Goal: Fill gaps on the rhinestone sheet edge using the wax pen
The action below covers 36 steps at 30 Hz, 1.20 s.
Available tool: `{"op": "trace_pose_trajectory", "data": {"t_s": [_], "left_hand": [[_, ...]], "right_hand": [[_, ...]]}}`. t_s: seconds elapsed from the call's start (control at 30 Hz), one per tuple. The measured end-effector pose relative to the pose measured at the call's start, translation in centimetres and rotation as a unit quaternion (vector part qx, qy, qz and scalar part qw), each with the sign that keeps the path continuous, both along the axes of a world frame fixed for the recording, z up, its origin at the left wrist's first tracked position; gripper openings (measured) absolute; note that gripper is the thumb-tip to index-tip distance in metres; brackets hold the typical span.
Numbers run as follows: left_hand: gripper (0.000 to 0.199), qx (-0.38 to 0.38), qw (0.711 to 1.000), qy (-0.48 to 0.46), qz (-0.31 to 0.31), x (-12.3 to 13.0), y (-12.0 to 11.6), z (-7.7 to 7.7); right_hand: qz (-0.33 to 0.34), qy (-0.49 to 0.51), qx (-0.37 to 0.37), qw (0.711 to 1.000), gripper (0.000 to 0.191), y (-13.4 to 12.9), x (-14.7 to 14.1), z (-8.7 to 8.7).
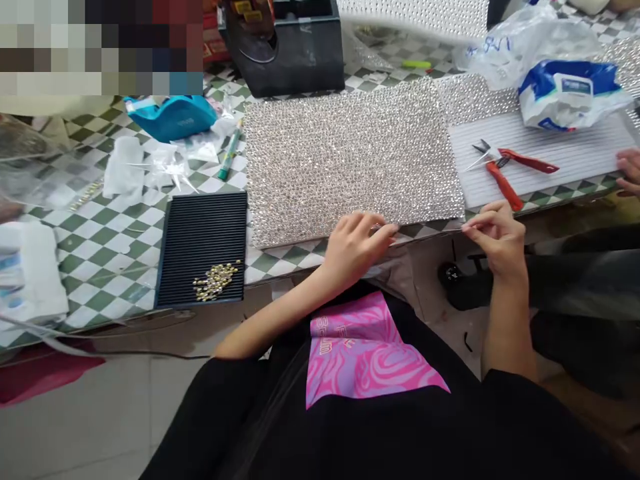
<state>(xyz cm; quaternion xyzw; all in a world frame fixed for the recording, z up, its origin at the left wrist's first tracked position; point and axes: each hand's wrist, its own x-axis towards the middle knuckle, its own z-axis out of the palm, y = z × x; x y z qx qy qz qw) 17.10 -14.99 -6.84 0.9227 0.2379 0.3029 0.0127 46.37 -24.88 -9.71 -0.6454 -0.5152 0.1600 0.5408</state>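
Shown from my own head-worn view: a rectangular rhinestone mesh sheet (350, 160) lying flat on a green-and-white checked tablecloth (110, 267), directly in front of me. Its long axis runs crosswise, left to right, and its near long edge rises slightly toward the right of the view. My left hand (356, 247) sits at that near edge, fingers curled and tips against the sheet, though I cannot tell whether they grip it. My right hand (495, 240) is by the sheet's near right corner, thumb and forefinger closed in a pinch (anything fine between them is too small to make out). To the right of the sheet lies a white ribbed board (550, 150) bearing red-handled pliers (505, 177), and a co-worker's hand (629, 172) enters at the far right edge, beside the board. Beyond the board is a plastic bag (570, 93). To the left of the sheet is a black ribbed tray (200, 240) holding a small heap of gold studs (215, 280), and farther back stand a blue tape dispenser (170, 117) and a green marker (230, 152).
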Motion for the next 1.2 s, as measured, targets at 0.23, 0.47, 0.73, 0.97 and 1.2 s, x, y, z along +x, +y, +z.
{"op": "trace_pose_trajectory", "data": {"t_s": [0.23, 0.47, 0.73, 0.97, 1.2], "left_hand": [[0.071, -0.104, 0.989, 0.104, -0.028, 7.7, 1.9, -0.3], [0.054, -0.135, 0.979, 0.106, -0.107, 8.7, 2.0, 0.3], [0.038, -0.151, 0.981, 0.107, -0.063, 9.0, 2.1, -0.6], [0.038, -0.164, 0.975, 0.125, -0.079, 8.7, 2.6, -1.2], [0.046, -0.156, 0.968, 0.159, -0.116, 8.1, 2.4, 0.2]], "right_hand": [[-0.042, -0.04, 0.047, 0.997, 0.028, 0.9, -0.3, -1.3], [-0.014, -0.016, 0.106, 0.994, 0.025, 1.0, -0.2, -2.3], [-0.036, -0.025, 0.107, 0.993, 0.042, 2.8, -0.5, -1.6], [-0.035, -0.013, 0.113, 0.993, 0.035, 3.4, -0.4, -1.9], [-0.039, -0.013, 0.117, 0.992, 0.042, 3.5, -0.9, -1.5]]}}
